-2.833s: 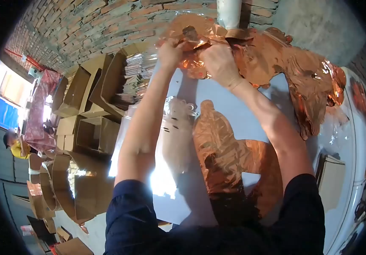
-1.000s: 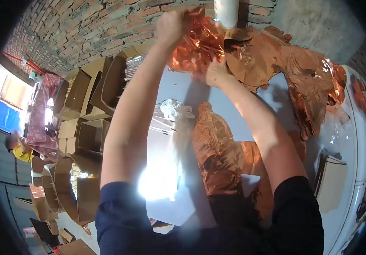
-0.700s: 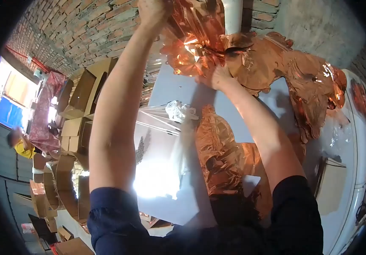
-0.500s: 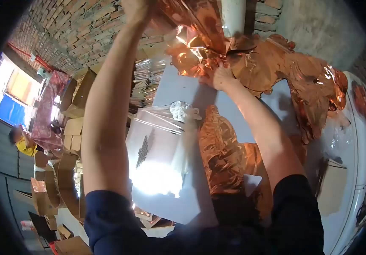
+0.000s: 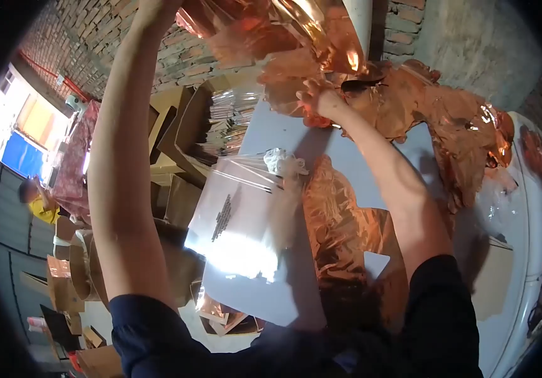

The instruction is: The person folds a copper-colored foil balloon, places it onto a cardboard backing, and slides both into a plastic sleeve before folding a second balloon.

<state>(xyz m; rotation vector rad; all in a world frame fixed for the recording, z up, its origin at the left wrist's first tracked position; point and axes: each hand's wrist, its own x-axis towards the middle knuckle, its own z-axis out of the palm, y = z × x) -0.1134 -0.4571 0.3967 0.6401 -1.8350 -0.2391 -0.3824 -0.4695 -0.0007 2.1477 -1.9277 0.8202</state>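
Note:
My left arm stretches up to the top edge, where only the base of my left hand (image 5: 159,5) shows; its fingers are cut off. Beside it a shiny copper-coloured foil sheet (image 5: 239,31) hangs raised and creased. My right hand (image 5: 321,101) is over the lower part of this foil, fingers spread apart, gripping nothing that I can see. Right of that hand lies a crumpled heap of copper-coloured foil (image 5: 397,104). Nearer my body, another wrinkled foil piece (image 5: 337,214) rests on the pale table (image 5: 271,126), with a small white card (image 5: 376,264) on it.
A clear plastic bag stack (image 5: 246,220) lies on the table under bright glare, with a white crumpled bundle (image 5: 282,162) at its top. Cardboard boxes (image 5: 180,142) stand left. A white pipe (image 5: 360,25) rises behind the foil. A person in a yellow top (image 5: 43,208) is far left.
My left hand has moved up and left, and the foil beside it has spread upward and left. My right hand stays near the same place, its fingers now more visibly apart.

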